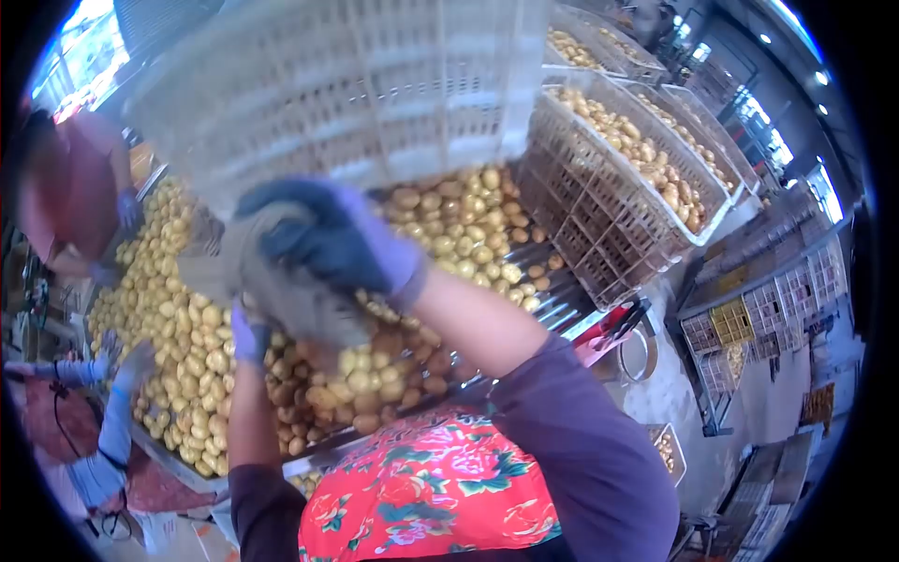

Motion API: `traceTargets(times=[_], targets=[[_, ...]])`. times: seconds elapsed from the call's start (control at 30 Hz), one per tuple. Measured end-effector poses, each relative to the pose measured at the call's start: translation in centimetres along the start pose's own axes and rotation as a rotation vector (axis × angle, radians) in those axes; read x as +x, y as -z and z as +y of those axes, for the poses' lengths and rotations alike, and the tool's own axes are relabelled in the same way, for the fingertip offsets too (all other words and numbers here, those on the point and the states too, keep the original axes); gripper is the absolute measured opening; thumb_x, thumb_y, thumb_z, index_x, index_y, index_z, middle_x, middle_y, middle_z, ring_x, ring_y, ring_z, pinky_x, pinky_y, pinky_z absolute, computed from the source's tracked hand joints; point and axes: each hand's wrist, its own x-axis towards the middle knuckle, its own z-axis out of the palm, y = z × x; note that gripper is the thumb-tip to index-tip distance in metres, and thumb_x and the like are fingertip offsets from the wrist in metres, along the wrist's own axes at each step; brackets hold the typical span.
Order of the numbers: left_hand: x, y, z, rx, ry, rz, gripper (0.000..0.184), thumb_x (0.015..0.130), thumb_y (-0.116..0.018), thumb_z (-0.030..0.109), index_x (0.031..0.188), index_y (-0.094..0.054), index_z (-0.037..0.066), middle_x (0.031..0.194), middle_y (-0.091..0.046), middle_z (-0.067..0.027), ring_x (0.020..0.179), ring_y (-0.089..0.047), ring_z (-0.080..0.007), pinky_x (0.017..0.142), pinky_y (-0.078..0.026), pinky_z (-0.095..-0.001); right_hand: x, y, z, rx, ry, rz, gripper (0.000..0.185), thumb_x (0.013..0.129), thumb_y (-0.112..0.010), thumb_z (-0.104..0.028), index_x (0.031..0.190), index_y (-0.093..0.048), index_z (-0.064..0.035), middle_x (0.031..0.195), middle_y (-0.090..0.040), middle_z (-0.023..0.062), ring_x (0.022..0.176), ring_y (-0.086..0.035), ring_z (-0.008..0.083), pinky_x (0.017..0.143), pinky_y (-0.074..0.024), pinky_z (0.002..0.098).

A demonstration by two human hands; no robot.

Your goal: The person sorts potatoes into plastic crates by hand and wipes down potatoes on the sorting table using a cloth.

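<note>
Right hand (pixel 323 234), gloved, is curling narrow around a blurred grey bundle (pixel 295 281) that is hanging over the sorting table (pixel 174 462). Below it, the gloved left hand (pixel 249 335) is reaching up beside the bundle; its fingers are partly hidden, so I cannot tell how wide they are. Potatoes (pixel 192 342) are covering much of the table. A large pale crate (pixel 375 80), blurred, is looming above the table's far side, while a filled crate (pixel 599 215) is standing at its right end. Two co-workers (pixel 80 178) are working along its left side.
</note>
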Motion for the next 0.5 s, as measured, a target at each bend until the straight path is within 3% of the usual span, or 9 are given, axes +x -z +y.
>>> traceTargets(times=[0.07, 0.1, 0.17, 0.2, 0.3, 0.37, 0.43, 0.47, 0.5], targets=[[-1.0, 1.4, 2.2, -0.027, 0.010, 0.142, 0.029, 0.094, -0.050, 0.015, 0.117, -0.055, -0.002, 0.106, -0.061, -0.0041, 0.091, -0.056, -0.0154, 0.080, -0.048, -0.0299, -2.1, 1.9, -1.8, -0.098, -0.064, 0.111, 0.035, 0.084, -0.059, -0.012, 0.117, -0.058, 0.0003, 0.104, -0.063, 0.0039, 0.093, -0.057, 0.0104, 0.079, -0.0488, 0.0265], [-1.3, 1.3, 5.2, -0.381, 0.083, 0.249, 0.026, 0.095, -0.048, 0.015, 0.113, -0.057, -0.001, 0.106, -0.061, -0.0034, 0.091, -0.056, -0.0139, 0.081, -0.047, -0.0283, -3.3, 3.1, -1.2, -0.155, -0.004, 0.147, 0.036, 0.084, -0.059, -0.014, 0.117, -0.058, 0.0012, 0.106, -0.063, 0.0054, 0.095, -0.058, 0.0129, 0.082, -0.0483, 0.0281], [-0.7, 5.9, 3.8, 0.158, -0.357, 0.310, 0.022, 0.094, -0.046, 0.011, 0.107, -0.060, -0.001, 0.098, -0.062, -0.0067, 0.085, -0.056, -0.0131, 0.077, -0.046, -0.0272, -6.4, 6.4, -0.5, -0.697, 0.155, 0.212, 0.039, 0.086, -0.058, -0.017, 0.119, -0.056, 0.0032, 0.111, -0.062, 0.0102, 0.104, -0.057, 0.0166, 0.092, -0.0444, 0.0303], [-1.1, 7.8, 6.1, -0.364, -0.210, 0.211, 0.020, 0.094, -0.045, 0.009, 0.098, -0.061, -0.002, 0.094, -0.063, -0.0108, 0.085, -0.058, -0.0181, 0.079, -0.047, -0.0303, -7.9, 8.1, 0.1, -0.578, 0.084, 0.319, 0.036, 0.088, -0.054, -0.017, 0.117, -0.057, 0.0038, 0.110, -0.063, 0.0104, 0.102, -0.058, 0.0186, 0.090, -0.0458, 0.0308], [-2.5, 8.7, 15.7, -0.334, -0.272, 0.356, 0.016, 0.091, -0.047, 0.011, 0.080, -0.056, 0.004, 0.079, -0.058, -0.0081, 0.074, -0.054, -0.0214, 0.073, -0.047, -0.0332, -10.3, 12.6, 1.6, -0.110, 0.018, 0.504, 0.037, 0.093, -0.048, -0.022, 0.117, -0.056, 0.0046, 0.107, -0.064, 0.0113, 0.101, -0.060, 0.0218, 0.091, -0.0459, 0.0314], [-0.4, 10.1, 15.2, -0.471, -0.574, 0.124, 0.019, 0.090, -0.047, 0.012, 0.072, -0.049, 0.008, 0.069, -0.049, -0.0044, 0.068, -0.049, -0.0196, 0.066, -0.043, -0.0329, -10.4, 15.1, 3.0, -0.016, -0.072, 0.533, 0.037, 0.091, -0.051, -0.019, 0.118, -0.055, 0.0053, 0.107, -0.064, 0.0115, 0.099, -0.060, 0.0206, 0.093, -0.0449, 0.0314], [1.3, 8.6, 18.5, -0.289, -0.781, -0.061, 0.026, 0.090, -0.048, 0.018, 0.067, -0.045, 0.009, 0.066, -0.044, -0.0037, 0.063, -0.046, -0.0209, 0.060, -0.037, -0.0343, -8.0, 12.3, 2.1, -0.464, 0.110, 0.390, 0.032, 0.091, -0.051, -0.015, 0.116, -0.056, 0.0051, 0.107, -0.064, 0.0104, 0.097, -0.060, 0.0184, 0.090, -0.0454, 0.0293], [3.6, 8.5, 19.2, -0.390, -1.021, -0.161, 0.029, 0.083, -0.061, 0.009, 0.059, -0.045, 0.009, 0.066, -0.047, -0.0048, 0.062, -0.050, -0.0228, 0.058, -0.042, -0.0376, -6.7, 11.2, 1.5, -0.638, 0.199, 0.319, 0.031, 0.091, -0.051, -0.013, 0.116, -0.057, 0.0049, 0.107, -0.064, 0.0098, 0.097, -0.060, 0.0178, 0.089, -0.0454, 0.0285], [4.7, 9.2, 20.1, -0.345, -1.008, -0.184, 0.024, 0.085, -0.059, 0.010, 0.063, -0.047, 0.008, 0.068, -0.049, -0.0056, 0.065, -0.051, -0.0230, 0.060, -0.043, -0.0368, -5.0, 10.9, 0.7, -0.359, 0.116, 0.341, 0.030, 0.091, -0.051, -0.012, 0.115, -0.058, 0.0046, 0.106, -0.064, 0.0092, 0.097, -0.060, 0.0177, 0.089, -0.0453, 0.0281]])
